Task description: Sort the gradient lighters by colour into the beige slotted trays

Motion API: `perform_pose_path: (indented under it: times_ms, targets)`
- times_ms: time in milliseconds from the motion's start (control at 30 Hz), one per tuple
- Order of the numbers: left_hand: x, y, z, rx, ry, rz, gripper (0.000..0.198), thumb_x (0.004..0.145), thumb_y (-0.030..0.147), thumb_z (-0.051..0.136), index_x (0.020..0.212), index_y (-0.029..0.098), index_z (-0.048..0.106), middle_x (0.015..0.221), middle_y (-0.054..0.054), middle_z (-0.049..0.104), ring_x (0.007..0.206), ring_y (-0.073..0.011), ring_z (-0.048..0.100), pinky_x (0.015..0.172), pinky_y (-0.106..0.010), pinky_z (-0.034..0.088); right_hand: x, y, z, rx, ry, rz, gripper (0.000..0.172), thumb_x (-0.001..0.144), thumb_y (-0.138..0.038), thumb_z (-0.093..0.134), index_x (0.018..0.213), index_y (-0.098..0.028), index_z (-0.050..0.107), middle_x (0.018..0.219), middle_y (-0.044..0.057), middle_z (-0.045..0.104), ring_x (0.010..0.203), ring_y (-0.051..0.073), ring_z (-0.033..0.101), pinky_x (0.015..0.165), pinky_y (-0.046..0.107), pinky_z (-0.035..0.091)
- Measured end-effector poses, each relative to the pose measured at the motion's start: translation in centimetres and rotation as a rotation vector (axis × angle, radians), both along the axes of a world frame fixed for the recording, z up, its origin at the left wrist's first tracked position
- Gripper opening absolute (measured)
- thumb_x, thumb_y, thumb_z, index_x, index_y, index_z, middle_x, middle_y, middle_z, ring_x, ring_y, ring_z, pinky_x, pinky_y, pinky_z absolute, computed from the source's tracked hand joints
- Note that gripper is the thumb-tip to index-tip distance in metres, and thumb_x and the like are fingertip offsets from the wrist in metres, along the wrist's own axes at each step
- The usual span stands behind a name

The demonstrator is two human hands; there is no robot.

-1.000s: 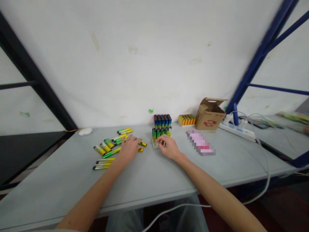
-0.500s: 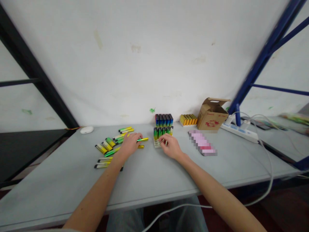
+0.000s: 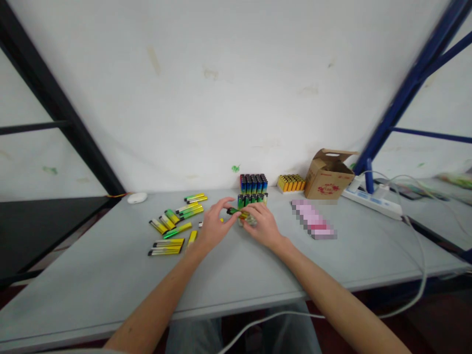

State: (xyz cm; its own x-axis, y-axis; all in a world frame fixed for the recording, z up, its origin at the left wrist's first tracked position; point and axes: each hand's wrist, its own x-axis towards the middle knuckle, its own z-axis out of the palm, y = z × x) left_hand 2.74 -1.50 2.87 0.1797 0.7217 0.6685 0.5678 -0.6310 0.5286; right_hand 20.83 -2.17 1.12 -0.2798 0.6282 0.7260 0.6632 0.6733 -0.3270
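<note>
Between my two hands a green and yellow lighter [image 3: 233,211] lies tilted, its dark head toward the left. My left hand [image 3: 216,223] curls its thumb and index finger around the head end. My right hand [image 3: 262,223] pinches the yellow end, over the front of a pale tray [image 3: 242,223] that is partly hidden by the fingers. Behind those fingers, green lighters [image 3: 252,199] with dark tops stand upright in the tray. On the table to the left lie several loose yellow, green and silver lighters [image 3: 168,247], and one is partly covered by my left hand.
A block of blue lighters [image 3: 253,183] stands near the wall, with yellow lighters in a tray [image 3: 291,183] right of it. Further right are an open cardboard box [image 3: 327,184], a blurred pink item [image 3: 312,219] and a power strip [image 3: 372,202]. A white case [image 3: 137,197] lies far left.
My left hand has moved right with a lighter, from the loose lighters to beside my right hand. My right fingers now meet the lighter's end. The view has shifted slightly.
</note>
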Motion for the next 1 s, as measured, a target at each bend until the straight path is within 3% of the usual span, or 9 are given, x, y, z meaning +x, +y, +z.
perform_pose_path:
  times_ms: [233,333,433,533,667,800,900,1000]
  targets:
    - [0.4,-0.7,0.1,0.028,-0.075,0.051,0.039,0.078,0.035,0.071,0.113,0.022,0.058,0.080,0.001,0.070,0.082,-0.0193,0.068,0.083,-0.033,0.051,-0.5,-0.4,-0.2,-0.020,-0.047,-0.008,0.028,0.082,-0.017,0.057,0.109,-0.020,0.063,0.101,0.010,0.070,0.093,0.024,0.063,0.083,0.037,0.050]
    - [0.3,-0.7,0.1,0.001,-0.082,0.048,0.044,0.077,0.039,0.073,0.114,0.022,0.058,0.081,0.000,0.071,0.080,-0.0197,0.069,0.081,-0.032,0.053,-0.7,-0.4,-0.3,-0.049,-0.097,-0.046,0.039,0.080,-0.017,0.057,0.118,-0.017,0.059,0.103,0.011,0.070,0.093,0.026,0.064,0.085,0.039,0.049]
    - [0.2,-0.7,0.0,-0.057,-0.078,0.008,0.050,0.075,0.043,0.074,0.117,0.022,0.057,0.085,-0.001,0.074,0.078,-0.0197,0.070,0.077,-0.031,0.055,-0.6,-0.5,-0.5,-0.072,-0.122,-0.059,0.047,0.078,-0.018,0.058,0.124,-0.015,0.054,0.108,0.014,0.070,0.095,0.027,0.065,0.087,0.041,0.047]
    - [0.1,-0.8,0.0,-0.069,-0.025,-0.098,0.051,0.078,0.044,0.071,0.121,0.022,0.057,0.091,-0.002,0.076,0.082,-0.0197,0.071,0.081,-0.032,0.055,-0.4,-0.4,-0.6,-0.165,-0.066,-0.083,0.040,0.081,-0.021,0.055,0.120,-0.016,0.056,0.101,0.013,0.071,0.088,0.027,0.065,0.078,0.037,0.048]
    - [-0.3,-0.6,0.3,-0.017,0.048,-0.120,0.037,0.088,0.042,0.060,0.117,0.020,0.062,0.093,-0.004,0.076,0.090,-0.0198,0.070,0.089,-0.033,0.053,-0.3,0.3,-0.7,-0.362,0.202,-0.060,0.025,0.077,-0.020,0.052,0.101,-0.019,0.060,0.079,0.004,0.067,0.070,0.020,0.060,0.065,0.030,0.044]
    - [-1.4,0.6,-0.1,0.014,0.133,-0.005,0.029,0.091,0.039,0.052,0.102,0.017,0.068,0.093,-0.006,0.075,0.086,-0.0194,0.069,0.086,-0.033,0.053,-0.1,1.1,0.0,-0.672,0.712,0.149,0.006,0.072,-0.021,0.049,0.076,-0.020,0.053,0.070,0.000,0.062,0.064,0.016,0.057,0.055,0.026,0.043]
    - [-2.7,1.9,-1.0,-0.004,0.347,0.022,0.027,0.087,0.036,0.056,0.101,0.017,0.069,0.104,-0.010,0.071,0.101,-0.0247,0.064,0.095,-0.041,0.049,0.5,1.4,0.7,-0.896,1.002,0.285,0.019,0.069,-0.020,0.055,0.088,-0.019,0.057,0.079,0.002,0.068,0.067,0.016,0.061,0.053,0.025,0.044]
    - [-4.0,2.7,-1.8,-0.060,0.543,0.094,0.039,0.078,0.037,0.067,0.109,0.014,0.068,0.122,-0.017,0.063,0.116,-0.0330,0.056,0.102,-0.048,0.043,1.1,1.5,1.3,-1.021,1.155,0.373,0.031,0.067,-0.017,0.062,0.098,-0.018,0.062,0.085,0.003,0.071,0.065,0.015,0.062,0.051,0.024,0.045]
